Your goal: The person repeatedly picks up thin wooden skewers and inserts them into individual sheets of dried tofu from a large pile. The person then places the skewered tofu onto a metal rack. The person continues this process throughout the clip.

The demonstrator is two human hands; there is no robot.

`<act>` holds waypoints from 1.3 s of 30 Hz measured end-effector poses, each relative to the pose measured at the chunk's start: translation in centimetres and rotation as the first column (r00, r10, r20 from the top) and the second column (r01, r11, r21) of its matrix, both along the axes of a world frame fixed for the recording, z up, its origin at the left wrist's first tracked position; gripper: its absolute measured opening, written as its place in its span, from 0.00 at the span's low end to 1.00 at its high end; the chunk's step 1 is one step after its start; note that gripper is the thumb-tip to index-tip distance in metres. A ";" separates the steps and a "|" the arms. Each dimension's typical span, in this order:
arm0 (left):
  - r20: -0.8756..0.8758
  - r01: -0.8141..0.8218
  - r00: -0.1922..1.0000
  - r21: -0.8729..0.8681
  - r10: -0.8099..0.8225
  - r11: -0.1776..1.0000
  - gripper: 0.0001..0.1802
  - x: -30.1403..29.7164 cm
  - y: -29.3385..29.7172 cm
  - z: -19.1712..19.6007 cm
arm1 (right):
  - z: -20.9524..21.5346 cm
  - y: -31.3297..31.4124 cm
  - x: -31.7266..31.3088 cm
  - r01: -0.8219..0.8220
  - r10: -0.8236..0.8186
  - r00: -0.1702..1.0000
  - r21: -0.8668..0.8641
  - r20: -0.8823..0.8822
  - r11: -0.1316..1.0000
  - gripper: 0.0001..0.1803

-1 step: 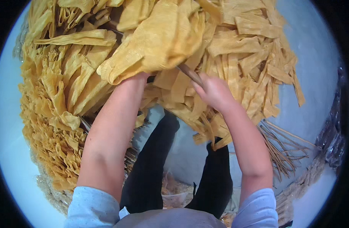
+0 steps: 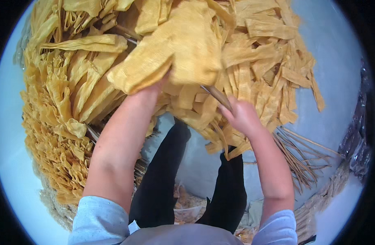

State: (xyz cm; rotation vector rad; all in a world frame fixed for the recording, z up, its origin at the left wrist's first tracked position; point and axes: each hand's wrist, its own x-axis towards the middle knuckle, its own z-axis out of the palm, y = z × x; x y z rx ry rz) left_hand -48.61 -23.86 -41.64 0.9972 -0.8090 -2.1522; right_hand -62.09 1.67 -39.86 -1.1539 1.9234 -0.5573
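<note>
My right hand (image 2: 244, 115) is closed round a brown stick (image 2: 218, 97), which slants up to the left until a large yellow wrinkled sheet (image 2: 183, 45) covers it. The sheet drapes in folds over my left hand (image 2: 159, 86). Only the wrist end of that hand shows below the fold, and its fingers are hidden. Beneath and beyond both hands lies a heap of flat yellow strips (image 2: 252, 77), made of similar crinkled material.
Ruffled yellow bundles (image 2: 56, 159) are massed along the left. Longer folded sheets (image 2: 85, 43) lie at the far left. A pile of loose thin sticks (image 2: 300, 159) rests on the right, near dark shiny plastic (image 2: 356, 139). My legs (image 2: 158, 179) extend between the heaps.
My right hand has moved a little right and toward me with the stick. The draped sheet has shifted and now hangs in two parted folds over my left hand.
</note>
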 end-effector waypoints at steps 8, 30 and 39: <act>0.373 -0.365 0.891 0.256 0.257 0.895 0.18 -2.1 -1.5 2.4 | 10.9 26.5 0.3 0.184 -0.206 0.978 0.310 0.039 0.933 0.12; 0.248 -0.171 0.968 0.541 0.037 0.823 0.17 -6.0 15.9 2.2 | 9.1 33.1 0.1 0.429 -0.376 0.903 0.374 -0.208 0.822 0.21; 0.473 -0.218 0.881 0.355 0.027 0.909 0.11 -8.5 15.7 -1.0 | 12.9 55.7 -5.5 0.468 -0.253 0.863 0.506 -0.436 0.725 0.17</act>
